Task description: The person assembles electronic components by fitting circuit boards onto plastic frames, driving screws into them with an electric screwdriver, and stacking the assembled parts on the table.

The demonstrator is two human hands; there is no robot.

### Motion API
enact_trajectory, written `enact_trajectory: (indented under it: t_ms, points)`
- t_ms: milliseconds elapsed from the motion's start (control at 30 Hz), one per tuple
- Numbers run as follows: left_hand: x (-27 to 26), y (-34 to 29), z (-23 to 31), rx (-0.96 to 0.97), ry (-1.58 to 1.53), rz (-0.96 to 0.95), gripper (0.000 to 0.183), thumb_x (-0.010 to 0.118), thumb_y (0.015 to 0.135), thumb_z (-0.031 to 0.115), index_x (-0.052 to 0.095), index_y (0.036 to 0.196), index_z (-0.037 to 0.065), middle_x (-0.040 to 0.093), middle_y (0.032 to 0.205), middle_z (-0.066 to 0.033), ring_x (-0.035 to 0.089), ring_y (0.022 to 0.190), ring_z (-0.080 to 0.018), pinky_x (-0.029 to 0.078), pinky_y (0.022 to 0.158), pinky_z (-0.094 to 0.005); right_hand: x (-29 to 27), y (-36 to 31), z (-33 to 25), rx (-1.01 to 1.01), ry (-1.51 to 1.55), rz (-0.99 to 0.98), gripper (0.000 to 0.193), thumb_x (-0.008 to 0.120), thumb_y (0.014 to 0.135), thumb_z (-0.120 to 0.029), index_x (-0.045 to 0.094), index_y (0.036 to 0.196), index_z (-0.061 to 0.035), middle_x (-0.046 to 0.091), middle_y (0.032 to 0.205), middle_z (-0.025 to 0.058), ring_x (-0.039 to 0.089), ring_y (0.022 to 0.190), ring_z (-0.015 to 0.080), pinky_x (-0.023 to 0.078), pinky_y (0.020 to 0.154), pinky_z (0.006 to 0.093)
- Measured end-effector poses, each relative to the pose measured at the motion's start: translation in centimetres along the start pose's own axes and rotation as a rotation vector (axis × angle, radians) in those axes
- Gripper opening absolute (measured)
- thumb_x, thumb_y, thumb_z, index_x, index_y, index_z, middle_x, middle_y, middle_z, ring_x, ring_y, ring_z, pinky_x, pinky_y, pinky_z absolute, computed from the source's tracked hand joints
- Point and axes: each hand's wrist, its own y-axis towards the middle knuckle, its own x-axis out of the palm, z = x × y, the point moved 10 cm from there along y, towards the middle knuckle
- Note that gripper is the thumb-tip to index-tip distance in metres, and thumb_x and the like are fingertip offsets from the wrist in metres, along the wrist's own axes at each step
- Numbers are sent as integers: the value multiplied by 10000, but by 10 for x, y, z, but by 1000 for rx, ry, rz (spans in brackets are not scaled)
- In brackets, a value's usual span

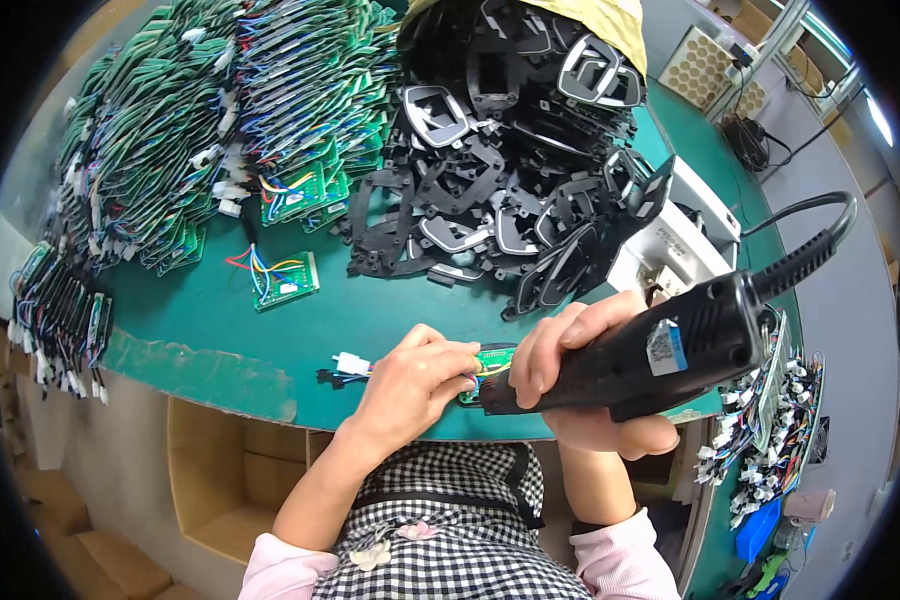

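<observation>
At the table's near edge, my left hand (405,385) has its fingers closed on a small green circuit board (496,359) with coloured wires. A white plug (352,364) and black plugs on wires stick out to the left of that hand. My right hand (570,345) is wrapped round a black corded power tool (625,365), held aslant. The tool's narrow end meets or overlaps the board's near side; its very tip is hard to make out. My right fingers and the tool hide part of the board.
Wired circuit boards (150,150) stand in tall stacks at the far left, with one loose board (288,284) nearer. Black plastic frames (500,190) spill from a yellow bag (610,25). A white box-like device (670,245) stands right of them. More wired boards (770,420) lie at right.
</observation>
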Motion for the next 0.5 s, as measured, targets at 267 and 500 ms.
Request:
enact_trajectory:
  t_ms: [267, 500]
  points:
    - [-2, 3, -4, -18, -13, -3, 170, 659, 673, 99, 622, 838, 80, 630, 964, -32, 543, 800, -225, 482, 700, -313, 13, -3, 14, 55, 0, -103, 793, 651, 535, -683, 405, 871, -7, 479, 605, 83, 475, 458, 169, 411, 409, 259]
    - [-7, -7, 2, 83, 61, 83, 186, 621, 635, 100, 620, 821, 105, 615, 898, -22, 511, 752, -244, 457, 689, -329, 40, -26, 20, 83, 97, -285, 582, 770, 551, -326, 421, 878, 7, 442, 626, 95, 452, 459, 187, 373, 411, 294]
